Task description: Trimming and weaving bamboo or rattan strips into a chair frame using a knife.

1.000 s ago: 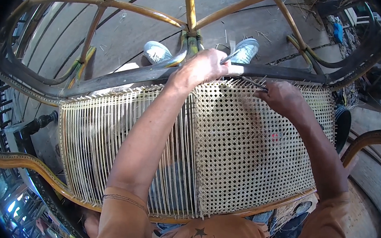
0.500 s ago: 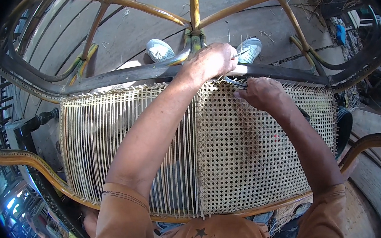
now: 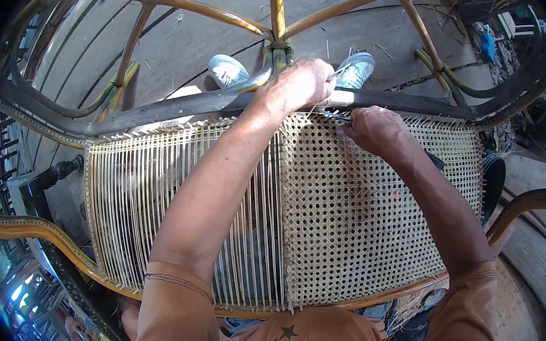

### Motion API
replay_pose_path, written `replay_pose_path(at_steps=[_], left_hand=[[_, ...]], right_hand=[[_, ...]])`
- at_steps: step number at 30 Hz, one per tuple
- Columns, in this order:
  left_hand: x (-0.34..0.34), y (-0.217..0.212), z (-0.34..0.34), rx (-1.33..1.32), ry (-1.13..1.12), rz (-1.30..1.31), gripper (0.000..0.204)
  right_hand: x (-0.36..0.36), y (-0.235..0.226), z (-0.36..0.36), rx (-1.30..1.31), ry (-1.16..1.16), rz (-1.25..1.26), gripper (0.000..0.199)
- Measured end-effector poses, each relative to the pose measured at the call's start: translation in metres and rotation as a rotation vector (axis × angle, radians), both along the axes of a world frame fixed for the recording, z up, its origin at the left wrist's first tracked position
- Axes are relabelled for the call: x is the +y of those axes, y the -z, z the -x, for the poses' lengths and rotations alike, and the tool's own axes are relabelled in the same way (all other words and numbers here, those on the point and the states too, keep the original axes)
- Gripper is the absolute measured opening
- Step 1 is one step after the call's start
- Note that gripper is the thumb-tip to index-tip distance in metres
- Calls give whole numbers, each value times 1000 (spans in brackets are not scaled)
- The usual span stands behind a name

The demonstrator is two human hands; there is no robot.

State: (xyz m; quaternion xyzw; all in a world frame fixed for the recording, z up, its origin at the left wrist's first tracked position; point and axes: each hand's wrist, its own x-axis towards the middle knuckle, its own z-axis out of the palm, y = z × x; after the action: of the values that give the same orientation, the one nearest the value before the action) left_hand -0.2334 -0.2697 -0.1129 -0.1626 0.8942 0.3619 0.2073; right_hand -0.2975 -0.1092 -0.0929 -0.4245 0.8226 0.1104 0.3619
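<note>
A cane-webbed panel [image 3: 345, 243] stretches across a rattan frame below my arms. Its right half is a close weave of small holes, while the left half has spaced pale cane strands [image 3: 135, 203] running lengthwise. At the far edge, my left hand [image 3: 304, 83] is closed, with a thin pale cane strand [image 3: 344, 71] showing beyond its fingers. Just to its right, my right hand [image 3: 376, 128] is closed around a slim metal tool [image 3: 336, 116]. The tool's tip points left along the woven edge; its handle is hidden in my palm.
A dark curved rail [image 3: 411, 105] runs along the panel's far side. Beyond it, rattan poles [image 3: 222, 16] meet at lashed joints. A pair of light shoes [image 3: 228, 71] stands on the floor between them. Curved frame arms [image 3: 34, 226] border the left side.
My left hand has shifted slightly left, and the strand at its fingers has changed position. My right hand stays almost in place with the metal tool.
</note>
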Motion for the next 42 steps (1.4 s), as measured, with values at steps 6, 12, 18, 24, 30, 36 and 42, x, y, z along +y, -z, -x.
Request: replay_pose_path(at_steps=[6, 12, 18, 24, 30, 36, 42], left_hand=[[-3, 10, -5, 112, -84, -5, 17], [0, 14, -5, 182, -79, 22, 20], [-2, 13, -1, 139, -84, 7, 22], [-2, 15, 0, 124, -131, 21, 26], [1, -2, 5, 11, -119, -27, 27], [-11, 20, 8, 16, -303, -222, 34], [-6, 3, 2, 56, -439, -513, 26]], right_hand=[[-2, -5, -2, 20, -6, -18, 40], [-2, 0, -4, 37, -93, 36, 45], [-11, 1, -6, 2, -75, -4, 43], [-2, -3, -3, 9, -51, 32, 42], [-11, 3, -2, -3, -40, 15, 40], [-2, -17, 3, -9, -33, 9, 45], [22, -10, 28, -75, 230, 168, 59]])
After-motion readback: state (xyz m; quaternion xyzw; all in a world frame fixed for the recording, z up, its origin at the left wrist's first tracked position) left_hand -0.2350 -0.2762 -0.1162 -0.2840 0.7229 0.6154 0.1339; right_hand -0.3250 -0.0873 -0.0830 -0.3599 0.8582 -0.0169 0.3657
